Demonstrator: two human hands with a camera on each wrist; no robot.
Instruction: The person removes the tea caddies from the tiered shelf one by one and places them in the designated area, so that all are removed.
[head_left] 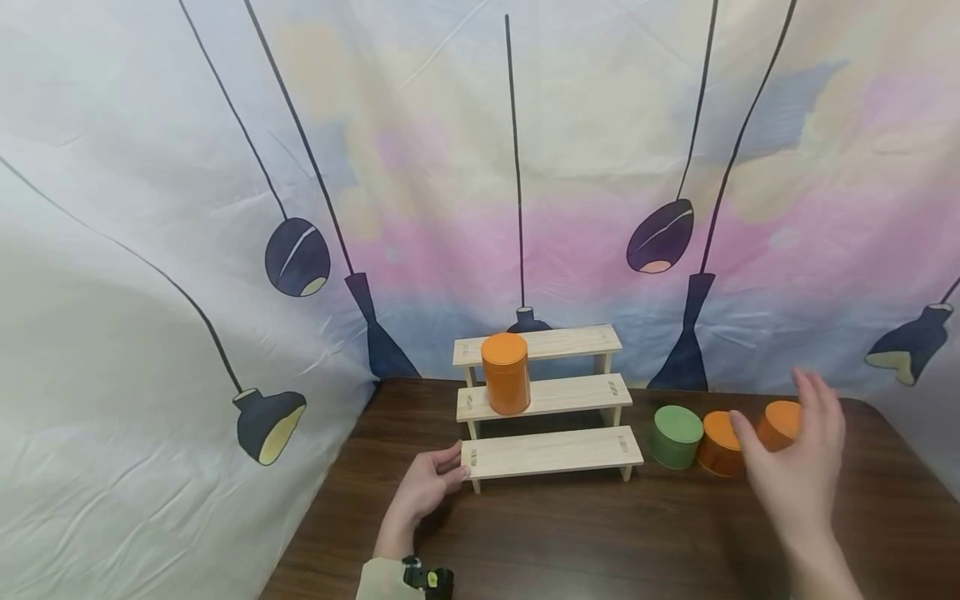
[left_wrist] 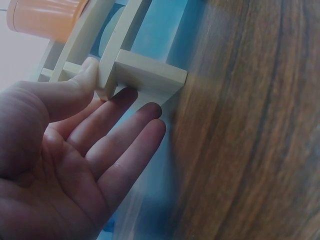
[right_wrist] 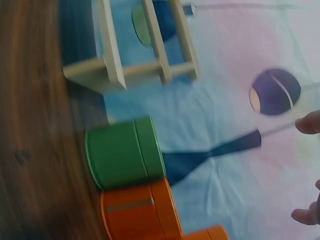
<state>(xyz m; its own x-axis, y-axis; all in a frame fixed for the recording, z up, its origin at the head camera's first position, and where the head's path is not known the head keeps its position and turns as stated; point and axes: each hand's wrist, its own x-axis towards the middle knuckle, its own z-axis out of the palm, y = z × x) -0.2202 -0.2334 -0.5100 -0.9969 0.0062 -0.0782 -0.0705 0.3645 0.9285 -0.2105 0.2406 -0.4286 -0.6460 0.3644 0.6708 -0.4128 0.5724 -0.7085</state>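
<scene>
A three-step wooden stand (head_left: 551, 452) is on the table. My left hand (head_left: 429, 483) pinches the left end of its lowest step; in the left wrist view the thumb (left_wrist: 86, 80) presses the board and the other fingers reach under it. On the middle step stands a tall orange tin (head_left: 506, 375) with a lid. My right hand (head_left: 798, 458) is raised, holding nothing, with thumb and fingers spread apart. It partly covers two orange tins, one nearer (head_left: 720, 442) and one farther right (head_left: 780, 422). A green tin (right_wrist: 122, 154) stands beside the nearer one, right of the stand.
The dark brown wooden table (head_left: 585, 533) extends in front of the stand. Behind and to the left hangs a pale cloth (head_left: 450, 167) printed with dark lamps. A dark band with a small device (head_left: 429, 577) is on my left wrist.
</scene>
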